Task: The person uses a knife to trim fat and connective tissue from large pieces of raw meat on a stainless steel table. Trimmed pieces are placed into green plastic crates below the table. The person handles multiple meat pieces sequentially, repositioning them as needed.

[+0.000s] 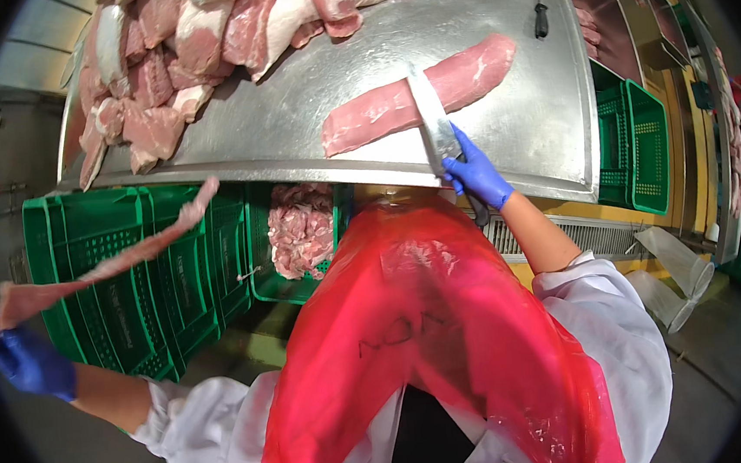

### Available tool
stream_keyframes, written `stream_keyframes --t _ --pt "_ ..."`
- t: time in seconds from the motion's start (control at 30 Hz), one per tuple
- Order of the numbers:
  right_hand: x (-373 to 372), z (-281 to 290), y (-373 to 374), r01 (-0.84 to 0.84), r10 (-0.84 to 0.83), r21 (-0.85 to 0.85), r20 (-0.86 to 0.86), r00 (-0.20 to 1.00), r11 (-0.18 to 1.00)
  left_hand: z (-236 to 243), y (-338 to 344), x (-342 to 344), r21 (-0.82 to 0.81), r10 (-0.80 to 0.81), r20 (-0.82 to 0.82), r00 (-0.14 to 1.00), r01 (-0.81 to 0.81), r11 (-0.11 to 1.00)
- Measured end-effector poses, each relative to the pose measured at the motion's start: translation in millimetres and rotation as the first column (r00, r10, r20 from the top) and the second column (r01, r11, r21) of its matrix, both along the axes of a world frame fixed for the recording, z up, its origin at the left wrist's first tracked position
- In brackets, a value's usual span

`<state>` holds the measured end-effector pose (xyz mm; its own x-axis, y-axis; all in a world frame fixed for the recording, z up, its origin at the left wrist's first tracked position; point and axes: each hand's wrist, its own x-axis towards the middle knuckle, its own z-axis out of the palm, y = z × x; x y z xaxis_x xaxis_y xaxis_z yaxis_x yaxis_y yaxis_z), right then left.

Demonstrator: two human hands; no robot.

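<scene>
In a blue glove, my left hand (31,358) is out at the far left, closed on one end of a long meat strip (133,250). The strip stretches through the air past the green crates, its free end near the table's front edge. My right hand (477,171), also gloved in blue, grips a knife (433,113) by its handle. The wide blade lies across a trimmed pork loin (416,95) on the metal table (292,120); whether it presses into the meat I cannot tell.
Large meat cuts (198,36) are heaped at the table's far left. Green crates (144,284) stand below the front edge, one containing meat trimmings (301,228). A sharpening steel or thin knife with a black handle (541,22) lies at the far right. Another green crate (643,149) stands beyond the table's right edge.
</scene>
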<state>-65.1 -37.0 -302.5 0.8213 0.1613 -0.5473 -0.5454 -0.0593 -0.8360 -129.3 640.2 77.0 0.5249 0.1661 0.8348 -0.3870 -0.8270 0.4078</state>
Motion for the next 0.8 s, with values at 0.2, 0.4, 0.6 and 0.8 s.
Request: stream_keyframes --t 0.2,0.4,0.6,0.8 --pt "37 22 -46 0.083 -0.022 -0.438 0.142 0.990 0.895 -208 -105 24 0.141 0.191 -0.898 0.397 -0.152 0.978" --pt "103 19 -38 0.116 0.014 -0.538 0.232 0.973 0.835 -344 -337 162 0.076 -0.283 -0.812 0.511 0.573 0.816" --pt "128 -29 -10 0.011 0.229 -0.761 0.208 0.951 0.648 -406 -449 205 0.427 -0.226 -0.755 0.616 0.722 0.544" --pt "46 -14 -8 -0.189 0.356 -0.804 0.030 0.934 0.563 -411 -484 239 0.289 0.068 -0.924 0.375 0.575 0.766"
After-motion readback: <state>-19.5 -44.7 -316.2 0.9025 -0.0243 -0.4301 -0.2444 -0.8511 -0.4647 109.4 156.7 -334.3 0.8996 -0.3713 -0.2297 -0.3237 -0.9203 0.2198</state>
